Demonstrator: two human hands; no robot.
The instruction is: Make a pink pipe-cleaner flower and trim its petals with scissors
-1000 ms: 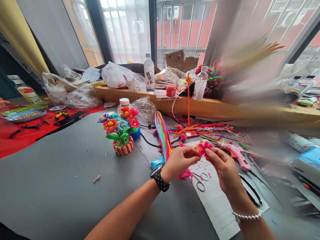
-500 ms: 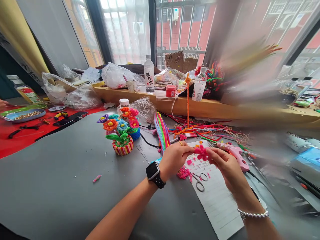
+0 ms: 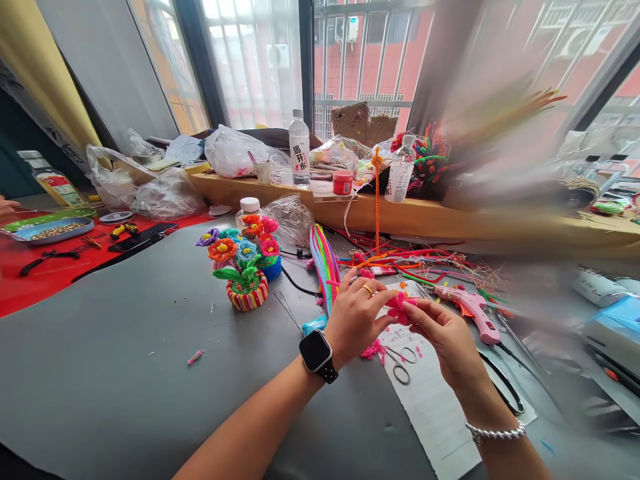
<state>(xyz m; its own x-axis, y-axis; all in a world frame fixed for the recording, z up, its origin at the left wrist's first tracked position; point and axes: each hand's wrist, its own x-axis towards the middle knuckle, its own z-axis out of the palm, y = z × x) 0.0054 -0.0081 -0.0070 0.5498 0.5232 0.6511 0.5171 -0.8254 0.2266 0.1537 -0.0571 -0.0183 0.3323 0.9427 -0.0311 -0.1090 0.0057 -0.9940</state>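
A small pink fuzzy pipe-cleaner flower (image 3: 399, 308) is held up between my two hands, above the paper. My left hand (image 3: 357, 308), with a ring and a watch, has its thumb and fingertips closed at the flower's left side. The thumb and fingers of my right hand (image 3: 447, 333) pinch it from the right. The fingers partly cover its petals. Below lie small scissors (image 3: 401, 365) and a heap of pink fuzzy scraps (image 3: 373, 349). A bit of pink strand shows behind my left hand; whether it joins the flower I cannot tell.
A striped pot of fuzzy flowers (image 3: 247, 293) stands left of my hands. A pink glue gun (image 3: 470, 308) lies to the right, by the written paper (image 3: 430, 413). Bundled coloured pipe cleaners (image 3: 323, 257) and tweezers (image 3: 289, 312) lie behind. A hand (image 3: 7, 208) shows at far left.
My left hand has turned so its back and ring face me, and its fingers have shifted on the flower. The flower has tilted slightly. My right forearm has moved slightly left.
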